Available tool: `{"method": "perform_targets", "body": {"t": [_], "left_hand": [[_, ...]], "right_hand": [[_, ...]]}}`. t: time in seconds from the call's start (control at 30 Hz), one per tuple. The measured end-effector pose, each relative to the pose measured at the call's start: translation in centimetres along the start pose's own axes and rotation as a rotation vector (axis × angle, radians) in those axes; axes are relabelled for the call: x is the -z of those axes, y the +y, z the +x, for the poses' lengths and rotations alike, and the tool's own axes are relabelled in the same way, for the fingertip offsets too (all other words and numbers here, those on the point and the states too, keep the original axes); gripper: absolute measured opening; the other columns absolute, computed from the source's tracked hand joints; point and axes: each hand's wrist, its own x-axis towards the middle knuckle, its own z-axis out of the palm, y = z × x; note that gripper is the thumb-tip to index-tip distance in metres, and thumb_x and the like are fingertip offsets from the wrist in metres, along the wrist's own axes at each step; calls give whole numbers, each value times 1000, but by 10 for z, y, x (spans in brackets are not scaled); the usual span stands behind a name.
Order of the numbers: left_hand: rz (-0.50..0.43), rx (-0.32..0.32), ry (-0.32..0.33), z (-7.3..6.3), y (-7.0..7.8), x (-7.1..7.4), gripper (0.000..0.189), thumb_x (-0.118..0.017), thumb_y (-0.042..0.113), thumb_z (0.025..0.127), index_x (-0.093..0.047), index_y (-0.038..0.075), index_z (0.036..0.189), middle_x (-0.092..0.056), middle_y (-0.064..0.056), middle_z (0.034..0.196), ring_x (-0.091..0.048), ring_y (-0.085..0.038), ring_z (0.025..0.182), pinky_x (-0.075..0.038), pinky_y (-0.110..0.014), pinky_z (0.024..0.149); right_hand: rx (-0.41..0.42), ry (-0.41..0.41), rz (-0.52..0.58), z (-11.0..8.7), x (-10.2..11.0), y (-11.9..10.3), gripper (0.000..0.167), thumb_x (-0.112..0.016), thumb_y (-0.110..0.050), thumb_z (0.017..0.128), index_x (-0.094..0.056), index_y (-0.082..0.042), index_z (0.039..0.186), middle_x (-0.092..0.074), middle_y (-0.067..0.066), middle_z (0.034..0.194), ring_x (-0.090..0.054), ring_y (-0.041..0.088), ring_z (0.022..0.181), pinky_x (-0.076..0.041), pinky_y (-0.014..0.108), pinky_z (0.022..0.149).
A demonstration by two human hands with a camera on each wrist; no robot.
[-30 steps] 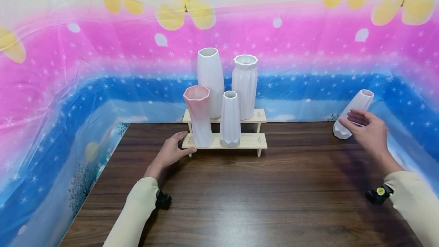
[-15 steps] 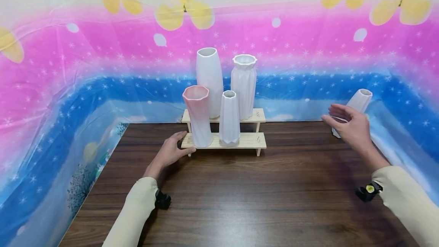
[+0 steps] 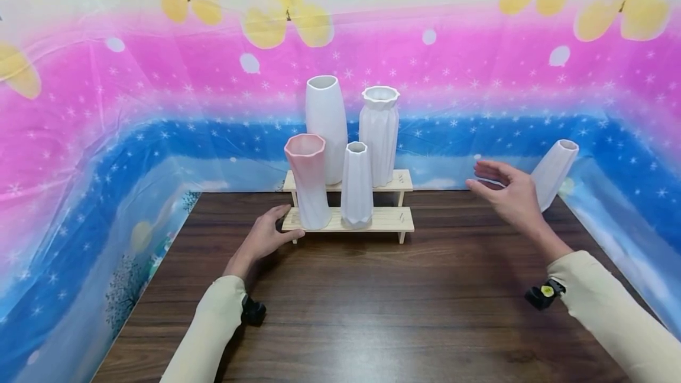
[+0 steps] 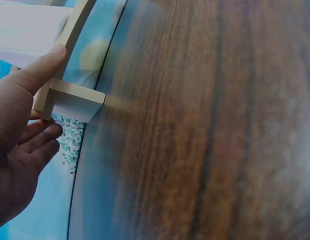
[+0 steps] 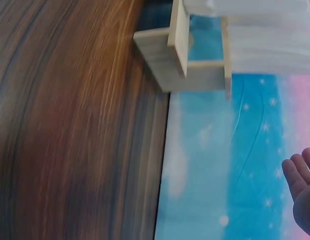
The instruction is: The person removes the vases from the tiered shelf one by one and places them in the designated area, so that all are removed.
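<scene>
My left hand [image 3: 266, 233] holds the left end of the lower board of a two-tier wooden stand [image 3: 391, 217], thumb along its front edge and fingers round the far side. On that lower tier stand a pink-to-white vase [image 3: 308, 185] and a small white faceted vase [image 3: 357, 188]. Behind them, the upper tier bears a tall smooth white vase [image 3: 324, 117] and a white ribbed vase [image 3: 379, 135] with a scalloped rim. My right hand [image 3: 505, 191] is in the air right of the stand, fingers extended and nothing in it.
Another white faceted vase [image 3: 555, 170] is at the table's back right, partly behind my right hand and forearm. The dark wooden table [image 3: 362, 312] meets a printed cloth backdrop [image 3: 447, 75] along its back and sides.
My right hand has moved left, away from the vase at the back right and toward the stand. The left hand, stand and vases have stayed put.
</scene>
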Motion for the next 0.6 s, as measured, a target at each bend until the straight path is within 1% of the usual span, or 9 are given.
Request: {"method": "perform_targets", "body": {"t": [0.13, 0.17, 0.23, 0.3, 0.37, 0.43, 0.6], "left_hand": [[1, 0, 6, 1, -1, 0, 89, -77, 44, 91, -38, -1, 156, -35, -26, 161, -34, -46, 147, -37, -64, 112], [-1, 0, 6, 1, -1, 0, 89, -77, 44, 91, -38, -1, 156, -35, -26, 161, -34, -45, 147, -37, -64, 113], [-6, 2, 5, 1, -1, 0, 89, -77, 44, 91, -38, 0, 157, -35, -25, 161, -34, -45, 148, -37, -63, 113], [-3, 2, 5, 1, -1, 0, 89, -77, 45, 91, -37, -1, 157, -34, -25, 161, -33, -45, 148, -36, -64, 113], [-4, -1, 5, 0, -2, 0, 89, -77, 45, 92, -37, -1, 157, -34, -26, 161, -33, -45, 148, -36, -64, 113], [-3, -1, 7, 0, -3, 0, 89, -77, 45, 92, -37, -1, 157, -34, -26, 161, -33, -46, 148, -36, -64, 113], [-5, -6, 12, 0, -3, -1, 90, -76, 48, 91, -38, -1, 157, -34, -27, 160, -33, -46, 147, -37, -64, 112]], "right_hand": [[-3, -24, 32, 3, -14, -10, 52, -83, -20, 89, -65, -7, 136, -69, 17, 129, -68, 20, 117, -52, 10, 87], [-4, -34, 29, 2, -18, -17, 53, -82, -19, 89, -64, -5, 137, -68, 18, 130, -67, 25, 118, -52, 10, 88], [0, -45, 47, 3, -25, -21, 53, -83, -18, 89, -64, -4, 137, -68, 19, 130, -66, 30, 119, -52, 11, 89], [3, -57, 75, 4, -33, -25, 53, -83, -17, 88, -64, -3, 136, -68, 20, 129, -66, 32, 120, -53, 14, 90], [3, -69, 111, 5, -40, -29, 53, -84, -18, 88, -65, -2, 134, -68, 20, 129, -66, 31, 119, -54, 18, 92], [6, -77, 150, 8, -48, -28, 52, -84, -18, 87, -66, -3, 133, -69, 20, 128, -67, 30, 118, -55, 24, 93], [22, -107, 215, 11, -64, -37, 53, -84, -15, 87, -65, 0, 133, -68, 22, 129, -66, 33, 120, -55, 37, 97]]}}
